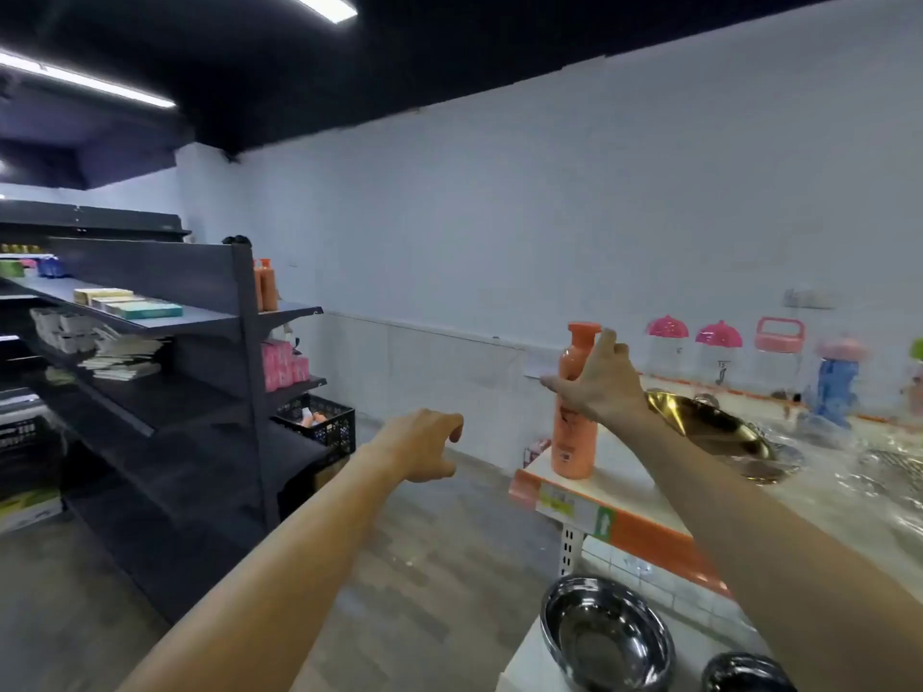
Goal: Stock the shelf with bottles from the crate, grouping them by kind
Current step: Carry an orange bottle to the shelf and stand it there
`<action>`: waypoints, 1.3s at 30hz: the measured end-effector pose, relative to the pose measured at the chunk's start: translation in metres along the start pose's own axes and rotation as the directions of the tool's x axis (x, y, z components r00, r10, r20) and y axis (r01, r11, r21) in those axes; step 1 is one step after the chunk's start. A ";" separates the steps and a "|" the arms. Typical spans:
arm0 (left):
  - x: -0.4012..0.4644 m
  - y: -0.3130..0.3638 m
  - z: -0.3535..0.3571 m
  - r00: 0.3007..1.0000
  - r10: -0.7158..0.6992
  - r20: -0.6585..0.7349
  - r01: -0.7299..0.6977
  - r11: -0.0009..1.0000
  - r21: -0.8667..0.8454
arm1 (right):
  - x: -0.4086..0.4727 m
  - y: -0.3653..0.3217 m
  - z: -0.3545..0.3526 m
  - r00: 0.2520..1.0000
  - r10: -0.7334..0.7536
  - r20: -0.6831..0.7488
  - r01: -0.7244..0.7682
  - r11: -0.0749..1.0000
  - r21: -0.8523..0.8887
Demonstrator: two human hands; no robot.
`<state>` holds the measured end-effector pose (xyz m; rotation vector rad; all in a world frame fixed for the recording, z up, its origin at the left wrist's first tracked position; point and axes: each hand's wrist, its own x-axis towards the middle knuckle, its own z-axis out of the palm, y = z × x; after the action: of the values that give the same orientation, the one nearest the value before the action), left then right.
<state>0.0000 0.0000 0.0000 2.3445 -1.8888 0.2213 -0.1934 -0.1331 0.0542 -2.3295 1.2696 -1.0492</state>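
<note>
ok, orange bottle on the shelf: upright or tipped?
Upright. The bottle stands on its base at the shelf corner, cap up, right hand around its middle.

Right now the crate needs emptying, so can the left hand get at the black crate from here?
Probably not. The left hand hangs open in mid-air, and the black crate sits far beyond it on the dark shelf unit, across open floor.
</note>
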 end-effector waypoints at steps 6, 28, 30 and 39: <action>0.064 -0.090 0.010 1.000 -0.011 0.012 0.012 0.999 -0.053 | 0.041 0.004 0.044 0.980 0.115 -0.164 -0.146 0.972 -0.186; 0.263 -0.356 0.056 0.942 -0.290 -0.169 0.121 0.763 -0.635 | 0.299 -0.225 0.360 0.957 -0.257 0.132 0.236 0.959 0.157; 0.299 -0.383 0.056 0.930 -0.318 -0.183 0.121 0.737 -0.665 | 0.339 -0.235 0.386 0.947 -0.285 0.151 0.257 0.949 0.181; 0.446 -0.496 0.082 0.827 -0.505 -0.249 0.230 0.707 -0.669 | 0.500 -0.268 0.507 0.906 -0.376 0.195 0.322 0.911 0.258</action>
<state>0.5813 -0.3378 0.0024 1.9479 -1.0218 0.0379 0.5052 -0.4326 0.0812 -2.4693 0.6210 -0.9140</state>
